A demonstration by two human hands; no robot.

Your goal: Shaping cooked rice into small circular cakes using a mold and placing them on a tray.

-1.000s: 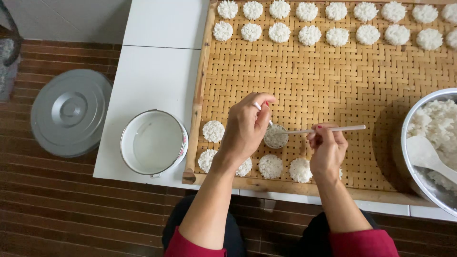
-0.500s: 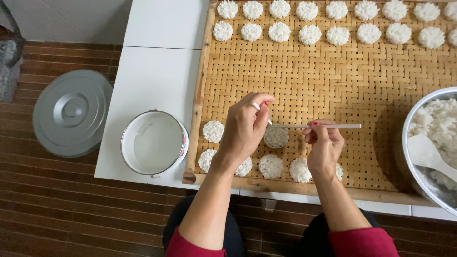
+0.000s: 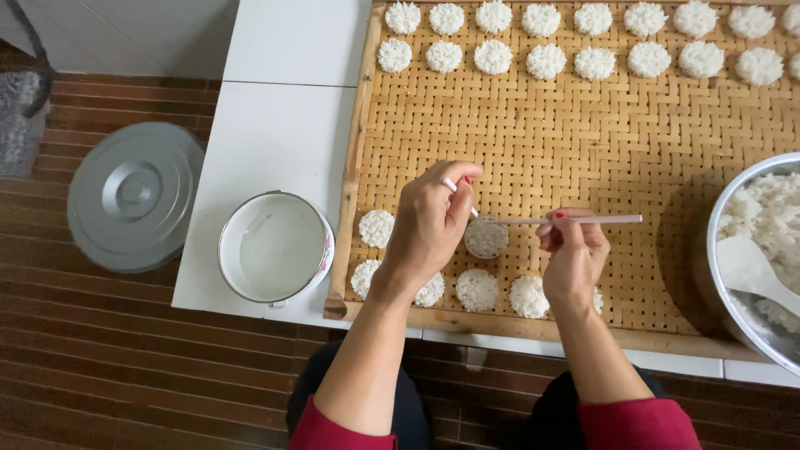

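My left hand (image 3: 429,225) holds a small round ring mould (image 3: 486,238) filled with white rice, pressed on the woven bamboo tray (image 3: 583,150). My right hand (image 3: 571,254) grips a thin white spoon (image 3: 583,220) that lies level, its tip at the mould. Several round white rice cakes (image 3: 477,289) lie in a row along the tray's near edge, and one (image 3: 376,227) sits left of my left hand. Two more rows of rice cakes (image 3: 546,60) fill the far side of the tray.
A metal bowl of cooked rice (image 3: 762,250) with a white paddle (image 3: 750,268) stands at the right. A white pot of water (image 3: 273,248) sits on the white table (image 3: 275,125) left of the tray. A grey metal lid (image 3: 133,196) lies on the wooden floor.
The spoon has levelled out and my right hand shifted slightly right. My left hand stays on the mould.
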